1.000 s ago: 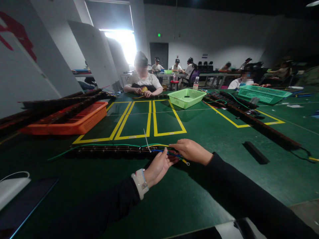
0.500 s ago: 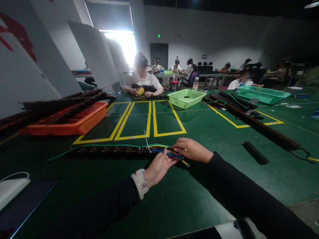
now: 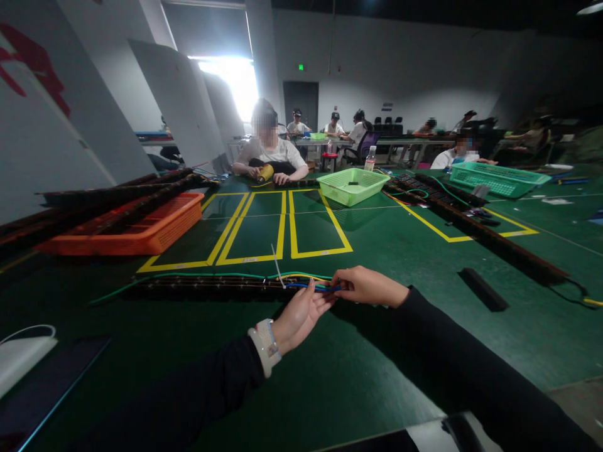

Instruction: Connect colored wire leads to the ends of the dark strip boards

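A long dark strip (image 3: pixel 202 289) lies across the green table, with a green wire (image 3: pixel 113 297) running along its far edge. At its right end, blue, green and yellow wires come together, the blue wire (image 3: pixel 296 286) nearest me. My left hand (image 3: pixel 301 315), palm turned up, cradles these wires on its fingers with the thumb over them. Just right of it, my right hand (image 3: pixel 370 286) is closed in a pinch round the wires, hiding their ends. A white cable tie (image 3: pixel 277 263) sticks up from the strip beside my left thumb.
An orange basket (image 3: pixel 174 223) with dark strips across it stands at left. Beyond are yellow tape outlines, a light green basket (image 3: pixel 353 187) and a person holding a yellow tool (image 3: pixel 266 173). A short black piece (image 3: pixel 482 289) lies right; a dark flat device (image 3: pixel 56 383) is near left.
My right hand has shifted slightly right along the wires, and the ring-ended wire tips that showed beneath it are now hidden. My left hand stays in place.
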`<state>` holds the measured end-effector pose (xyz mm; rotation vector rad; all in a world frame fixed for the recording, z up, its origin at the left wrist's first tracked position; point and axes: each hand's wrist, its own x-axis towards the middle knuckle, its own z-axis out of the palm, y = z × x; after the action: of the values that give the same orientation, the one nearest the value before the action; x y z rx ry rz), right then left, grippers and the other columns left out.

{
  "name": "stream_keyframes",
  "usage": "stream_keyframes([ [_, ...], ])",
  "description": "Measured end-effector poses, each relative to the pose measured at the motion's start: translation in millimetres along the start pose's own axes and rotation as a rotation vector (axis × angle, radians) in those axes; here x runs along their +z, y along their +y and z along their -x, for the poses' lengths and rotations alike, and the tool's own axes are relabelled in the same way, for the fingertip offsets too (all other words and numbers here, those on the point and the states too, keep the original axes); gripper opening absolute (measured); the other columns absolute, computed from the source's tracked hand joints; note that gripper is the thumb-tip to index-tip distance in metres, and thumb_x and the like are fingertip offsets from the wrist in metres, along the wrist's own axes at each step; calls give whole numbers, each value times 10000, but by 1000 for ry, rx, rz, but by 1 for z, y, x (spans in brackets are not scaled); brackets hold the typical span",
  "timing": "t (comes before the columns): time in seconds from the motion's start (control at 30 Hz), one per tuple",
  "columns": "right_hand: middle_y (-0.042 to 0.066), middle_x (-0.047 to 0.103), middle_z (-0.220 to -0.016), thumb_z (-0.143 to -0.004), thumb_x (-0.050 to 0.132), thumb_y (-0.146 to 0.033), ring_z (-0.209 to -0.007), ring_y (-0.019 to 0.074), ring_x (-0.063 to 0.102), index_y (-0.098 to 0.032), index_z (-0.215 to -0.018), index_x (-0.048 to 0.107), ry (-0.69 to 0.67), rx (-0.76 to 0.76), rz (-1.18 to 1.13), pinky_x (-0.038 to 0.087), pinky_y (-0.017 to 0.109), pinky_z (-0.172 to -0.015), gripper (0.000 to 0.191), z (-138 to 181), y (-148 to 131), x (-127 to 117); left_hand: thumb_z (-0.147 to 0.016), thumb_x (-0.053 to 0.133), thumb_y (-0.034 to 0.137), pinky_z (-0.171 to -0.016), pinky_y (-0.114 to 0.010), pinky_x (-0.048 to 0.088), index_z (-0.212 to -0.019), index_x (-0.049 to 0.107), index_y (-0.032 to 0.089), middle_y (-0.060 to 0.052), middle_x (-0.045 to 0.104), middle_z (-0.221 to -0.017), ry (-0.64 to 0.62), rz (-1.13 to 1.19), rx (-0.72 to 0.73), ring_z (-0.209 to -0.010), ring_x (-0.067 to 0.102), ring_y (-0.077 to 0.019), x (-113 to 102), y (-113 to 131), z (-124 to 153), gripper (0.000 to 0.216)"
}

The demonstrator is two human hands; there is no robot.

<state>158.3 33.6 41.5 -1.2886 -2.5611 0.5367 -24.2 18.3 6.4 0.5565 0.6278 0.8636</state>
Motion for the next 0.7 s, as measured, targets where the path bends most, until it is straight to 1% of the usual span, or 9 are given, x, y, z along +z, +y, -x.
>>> stream_keyframes([
  [0.1,8,618,-744,-762,554,-140,-596,94,524,-162,-1024,594,-31,6,-34,346,193,-535,266,1,1,-1,-914,403,239,-1022,-409,375,-1034,541,48,-217,627,-1082,0,2,-2,-1051,597,-234,-1,-1,-1,265],
  [0.2,10,632,-764,-775,533,-118,-624,102,550,-169,-1072,586,-37,0,-44,385,197,-563,306,2,6,-2,-909,416,252,-1019,-419,378,-1057,535,41,-226,627,-1080,-2,-3,-3,-1050,599,-244,-3,-1,-2,284],
  [0.3,48,648,-887,-828,526,-159,-765,135,587,-171,-1081,599,20,-62,-9,431,234,-680,263,2,11,-6,-911,414,271,-1014,-431,381,-1089,534,51,-218,633,-1077,-28,-8,2,-1036,607,-243,-5,-2,-3,307],
  [0.37,69,640,-962,-863,510,-193,-866,156,585,-169,-1076,607,76,-110,15,437,263,-767,235,2,13,-8,-909,419,276,-1008,-431,389,-1087,539,56,-214,632,-1086,-34,-15,7,-1021,615,-242,-6,-2,-4,307],
  [0.43,74,634,-980,-879,498,-205,-906,163,579,-169,-1082,611,103,-131,27,437,277,-806,235,3,13,-10,-905,428,273,-1000,-428,398,-1072,545,56,-216,627,-1100,-26,-18,10,-1011,619,-244,-6,-2,-4,297],
  [0.5,69,639,-966,-867,508,-179,-890,158,585,-169,-1097,611,77,-133,22,447,273,-800,252,4,12,-12,-905,428,271,-996,-430,404,-1051,551,50,-224,622,-1108,-16,-21,8,-1010,620,-250,-6,-2,-4,291],
  [0.6,63,647,-999,-818,526,-97,-896,149,594,-169,-1129,602,0,-135,7,456,259,-803,328,5,11,-13,-905,425,274,-987,-439,411,-993,562,40,-237,627,-1085,4,-46,4,-990,629,-257,-6,-2,-3,285],
  [0.7,62,648,-1036,-826,510,-88,-932,155,592,-177,-1131,605,9,-125,37,453,270,-834,332,5,12,-14,-905,422,288,-977,-440,419,-959,563,48,-229,647,-1031,1,-74,-1,-952,643,-250,-5,-1,-2,284],
])
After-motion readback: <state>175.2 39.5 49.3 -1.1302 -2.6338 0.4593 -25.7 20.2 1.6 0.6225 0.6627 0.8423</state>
